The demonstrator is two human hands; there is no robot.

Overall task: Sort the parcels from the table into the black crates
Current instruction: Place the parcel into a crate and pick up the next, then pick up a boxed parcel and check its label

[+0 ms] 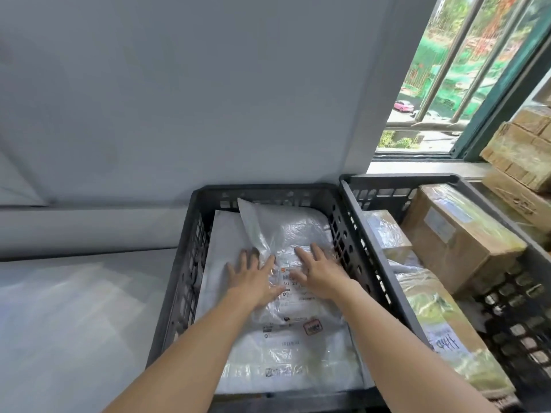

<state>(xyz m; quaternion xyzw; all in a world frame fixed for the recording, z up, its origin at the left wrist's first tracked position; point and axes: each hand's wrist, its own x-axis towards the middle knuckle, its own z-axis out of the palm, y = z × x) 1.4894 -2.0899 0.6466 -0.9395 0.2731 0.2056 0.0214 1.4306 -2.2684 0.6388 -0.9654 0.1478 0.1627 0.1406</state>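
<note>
My left hand (255,277) and right hand (316,274), fingers spread flat, press the crinkled white plastic mailer (286,234) inside the left black perforated crate (190,248).

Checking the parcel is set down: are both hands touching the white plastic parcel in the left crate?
Touching. The head view shows the left hand and right hand lying flat, fingers spread, on the white plastic parcel.
</note>
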